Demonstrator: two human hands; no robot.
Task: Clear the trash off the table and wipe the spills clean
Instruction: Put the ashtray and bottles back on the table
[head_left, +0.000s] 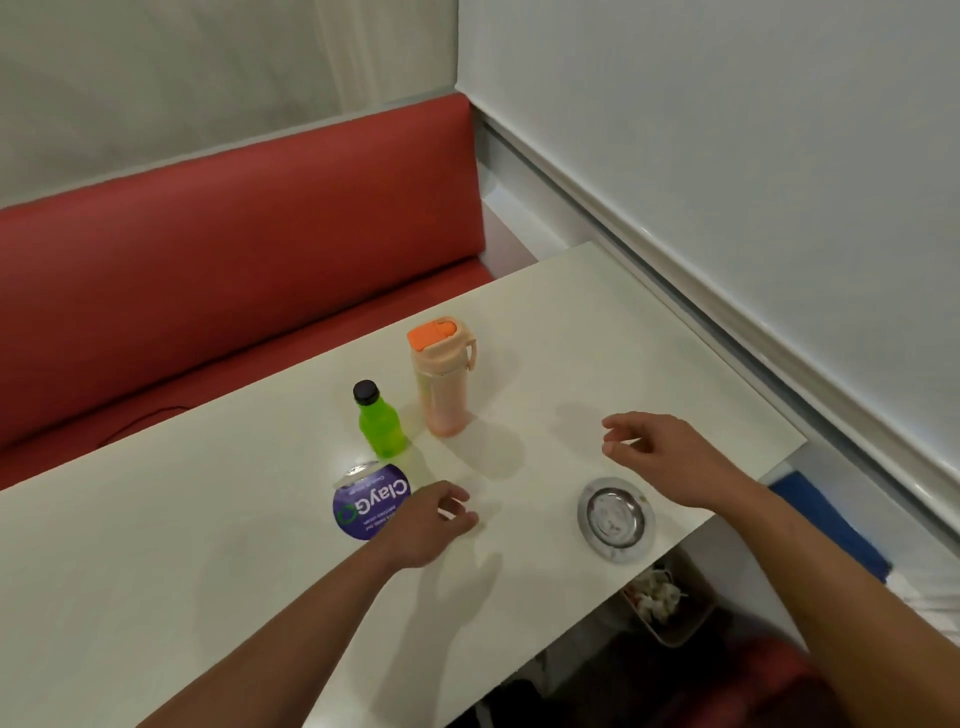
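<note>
The green bottle (381, 422) is standing on the tabletop (208, 545), just past the left hand (426, 525). Both grips are hanging loose, holding nothing. The right hand (660, 457) is hovering near a metal dish (616, 519), maybe an ashtray.

The round purple sticker (370, 503) on the tabletop (208, 561) carries the word "ClayGo" in white letters. Its smaller lines are too blurred to read.
</note>
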